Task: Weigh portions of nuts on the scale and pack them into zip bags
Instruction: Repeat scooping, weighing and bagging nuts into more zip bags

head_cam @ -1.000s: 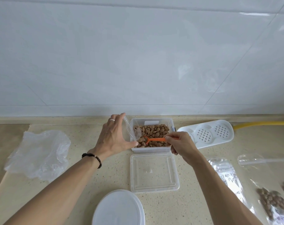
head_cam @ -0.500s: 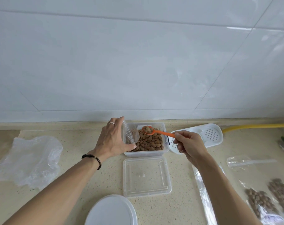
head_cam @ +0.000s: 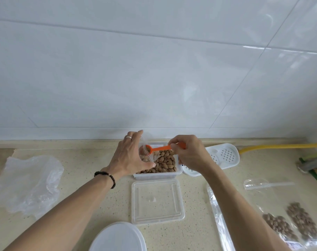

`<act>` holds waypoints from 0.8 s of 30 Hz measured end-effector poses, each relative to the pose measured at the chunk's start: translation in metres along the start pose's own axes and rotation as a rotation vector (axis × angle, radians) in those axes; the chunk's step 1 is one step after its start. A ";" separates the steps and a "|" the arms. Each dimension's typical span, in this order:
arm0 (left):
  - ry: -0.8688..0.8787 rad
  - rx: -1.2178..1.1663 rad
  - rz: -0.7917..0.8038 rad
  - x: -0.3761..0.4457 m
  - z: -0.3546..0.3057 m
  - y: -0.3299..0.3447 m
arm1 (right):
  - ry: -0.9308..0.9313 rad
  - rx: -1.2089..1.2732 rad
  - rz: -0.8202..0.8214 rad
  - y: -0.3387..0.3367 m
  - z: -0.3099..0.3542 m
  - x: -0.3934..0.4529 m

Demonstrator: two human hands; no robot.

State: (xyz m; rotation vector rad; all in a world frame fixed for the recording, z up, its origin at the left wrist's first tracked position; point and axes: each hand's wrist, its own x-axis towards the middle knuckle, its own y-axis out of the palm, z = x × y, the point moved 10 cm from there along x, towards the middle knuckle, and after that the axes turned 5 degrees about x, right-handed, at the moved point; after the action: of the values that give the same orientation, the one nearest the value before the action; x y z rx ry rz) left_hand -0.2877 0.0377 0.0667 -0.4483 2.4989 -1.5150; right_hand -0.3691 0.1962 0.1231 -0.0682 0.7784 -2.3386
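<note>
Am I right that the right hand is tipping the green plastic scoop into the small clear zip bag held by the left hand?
Not quite: the plastic scoop is orange, not green, as the head view shows. The right hand is tipping it into the small clear zip bag held by the left hand.

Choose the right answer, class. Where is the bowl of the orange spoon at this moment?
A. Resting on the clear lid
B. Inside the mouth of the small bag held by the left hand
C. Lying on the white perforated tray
B: the orange spoon, pinched by the right hand, tips into the small bag that the left hand holds open.
</note>
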 end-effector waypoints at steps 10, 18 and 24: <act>-0.052 0.030 0.001 -0.001 0.012 0.000 | -0.104 -0.094 -0.015 -0.007 0.013 0.000; -0.063 0.015 0.005 -0.004 0.012 0.004 | -0.090 0.031 -0.052 -0.015 0.008 -0.008; -0.061 0.086 0.025 -0.011 0.015 0.007 | 0.012 0.004 -0.289 -0.048 -0.022 -0.010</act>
State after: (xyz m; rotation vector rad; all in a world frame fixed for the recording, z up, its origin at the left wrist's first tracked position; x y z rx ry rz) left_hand -0.2742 0.0325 0.0536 -0.4416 2.3741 -1.5676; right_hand -0.3942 0.2428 0.1335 -0.1755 0.8150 -2.6138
